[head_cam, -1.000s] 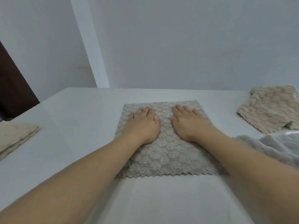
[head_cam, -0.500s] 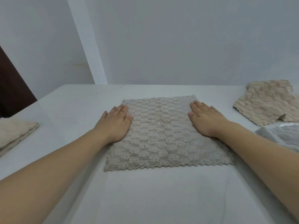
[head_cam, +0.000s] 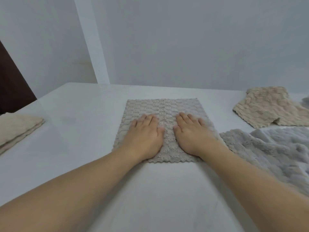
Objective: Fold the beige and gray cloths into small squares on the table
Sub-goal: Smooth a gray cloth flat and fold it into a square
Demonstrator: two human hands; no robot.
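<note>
Head view: both hands flat, fingers straight & pressed down on the gray-beige textured cloth (head_cam: pixel 164 108) lying spread at table (head_cam: pixel 80 104) centre; left hand (head_cam: pixel 145 135) on its left half, right hand (head_cam: pixel 192 134) on right half, thumbs near each other w/ a strip of cloth between. Neither hand pinches anything. Cloth looks flat, not folded yet, prob smoothing step. Other task cloths: folded beige cloth (head_cam: pixel 18 129) far left, rumpled beige cloth (head_cam: pixel 270 108) back right, gray fluffy cloth (head_cam: pixel 275 151) right, its edge just beside the right forearm. Risks: forearm could drag gray cloth when arm moves; pressing unevenly could skew the cloth so edges don't line up in the fold; fuzzy pile may bunch. Hidden: near cloth corners under wrists, palms not visible; gray cloth & folded beige one cut off by frame edges; another gray bit at far right edge, can't tell what.
</note>
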